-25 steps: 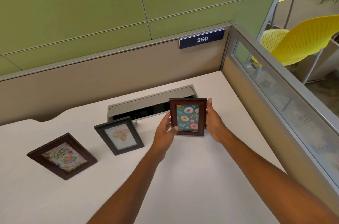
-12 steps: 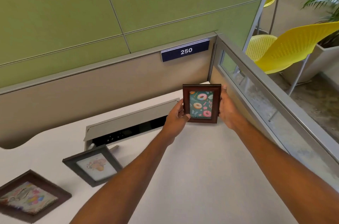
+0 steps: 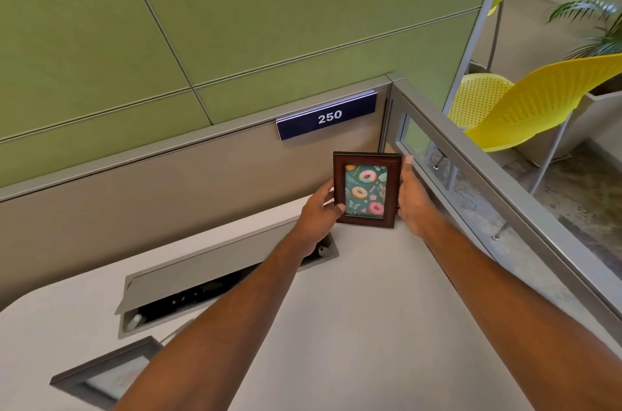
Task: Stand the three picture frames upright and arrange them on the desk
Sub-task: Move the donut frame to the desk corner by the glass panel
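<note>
A small brown frame with a doughnut picture (image 3: 366,189) is held upright at the desk's far right corner, facing me. My left hand (image 3: 319,208) grips its left edge and my right hand (image 3: 413,202) grips its right edge. Whether its bottom edge touches the white desk (image 3: 370,326) I cannot tell. A dark grey frame (image 3: 101,377) lies leaning at the lower left, partly hidden by my left forearm. The third frame is out of view.
An open grey cable tray (image 3: 208,279) is set into the desk left of the held frame. A beige partition with a blue "250" sign (image 3: 328,116) closes the back; a glass-and-metal divider (image 3: 471,181) closes the right. Yellow chairs (image 3: 538,97) stand beyond it.
Both hands carried the doughnut frame further back and right, into the desk's far corner. My view shifted right, so the left brown frame dropped out of sight.
</note>
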The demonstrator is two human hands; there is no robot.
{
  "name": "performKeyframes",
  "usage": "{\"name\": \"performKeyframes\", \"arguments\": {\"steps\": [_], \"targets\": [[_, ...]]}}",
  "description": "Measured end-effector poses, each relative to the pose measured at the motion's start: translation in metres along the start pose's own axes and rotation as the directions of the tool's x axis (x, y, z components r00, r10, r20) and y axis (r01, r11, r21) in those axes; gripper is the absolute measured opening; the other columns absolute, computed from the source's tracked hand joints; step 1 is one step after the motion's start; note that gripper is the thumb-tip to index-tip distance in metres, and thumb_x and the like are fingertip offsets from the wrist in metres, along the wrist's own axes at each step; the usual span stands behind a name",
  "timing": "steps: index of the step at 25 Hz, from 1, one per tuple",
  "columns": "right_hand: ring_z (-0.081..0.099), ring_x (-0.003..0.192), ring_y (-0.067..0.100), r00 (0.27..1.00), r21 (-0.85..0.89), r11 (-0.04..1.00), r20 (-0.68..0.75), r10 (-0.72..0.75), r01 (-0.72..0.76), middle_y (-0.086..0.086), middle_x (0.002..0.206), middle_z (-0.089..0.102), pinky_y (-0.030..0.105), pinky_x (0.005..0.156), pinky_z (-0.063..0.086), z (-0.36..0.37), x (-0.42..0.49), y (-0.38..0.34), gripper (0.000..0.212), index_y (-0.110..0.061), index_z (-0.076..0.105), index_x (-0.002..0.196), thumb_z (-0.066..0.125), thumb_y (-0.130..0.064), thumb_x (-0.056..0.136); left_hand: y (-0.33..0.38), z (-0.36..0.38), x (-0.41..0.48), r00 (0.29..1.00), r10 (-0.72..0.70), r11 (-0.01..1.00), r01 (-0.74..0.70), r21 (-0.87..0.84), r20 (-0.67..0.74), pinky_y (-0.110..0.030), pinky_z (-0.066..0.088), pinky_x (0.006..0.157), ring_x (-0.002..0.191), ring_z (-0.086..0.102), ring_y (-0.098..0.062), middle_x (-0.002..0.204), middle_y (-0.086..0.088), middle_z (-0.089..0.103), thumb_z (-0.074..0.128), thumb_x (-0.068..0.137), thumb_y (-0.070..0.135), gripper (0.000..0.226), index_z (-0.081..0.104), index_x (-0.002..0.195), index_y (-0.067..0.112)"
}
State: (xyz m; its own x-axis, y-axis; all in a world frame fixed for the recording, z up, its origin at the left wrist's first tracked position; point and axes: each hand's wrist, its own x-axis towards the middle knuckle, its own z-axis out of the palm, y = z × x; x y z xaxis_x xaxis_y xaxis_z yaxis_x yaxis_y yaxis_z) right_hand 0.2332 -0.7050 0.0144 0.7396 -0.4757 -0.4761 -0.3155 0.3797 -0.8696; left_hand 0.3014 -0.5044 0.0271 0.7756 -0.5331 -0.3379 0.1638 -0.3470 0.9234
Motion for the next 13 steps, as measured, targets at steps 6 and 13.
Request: {"name": "performKeyframes", "arguments": {"steps": [6, 13], "targets": [[0.078, 0.112, 0.024, 1.000, 0.010, 1.000, -0.029, 0.004, -0.003, 0.002, 0.120, 0.082, 0.048, 0.096, 0.056, -0.001, 0.020, 0.002, 0.080, -0.039, 0.076, 0.118, 0.021, -0.092, 0.092, -0.001, -0.004, 0.020, 1.000, 0.003, 0.999, -0.004, 0.051, 0.015, -0.010, 0.050, 0.071, 0.125, 0.063, -0.011, 0.143, 0.007, 0.066, 0.055, 0.108, 0.007, 0.057, 0.052, 0.157, 0.036], [0.076, 0.098, 0.018, 0.996, -0.040, 0.999, -0.084, -0.034, 0.030, 0.000, 0.112, 0.079, 0.039, 0.084, 0.057, 0.001, 0.005, -0.002, 0.080, -0.031, 0.071, 0.127, 0.019, -0.085, 0.099, -0.003, 0.000, 0.020, 1.000, -0.002, 0.998, 0.001, 0.069, 0.002, -0.028, 0.058, 0.095, 0.137, 0.059, -0.017, 0.159, 0.005, 0.056, 0.059, 0.108, 0.013, 0.060, 0.044, 0.163, 0.034]]}}
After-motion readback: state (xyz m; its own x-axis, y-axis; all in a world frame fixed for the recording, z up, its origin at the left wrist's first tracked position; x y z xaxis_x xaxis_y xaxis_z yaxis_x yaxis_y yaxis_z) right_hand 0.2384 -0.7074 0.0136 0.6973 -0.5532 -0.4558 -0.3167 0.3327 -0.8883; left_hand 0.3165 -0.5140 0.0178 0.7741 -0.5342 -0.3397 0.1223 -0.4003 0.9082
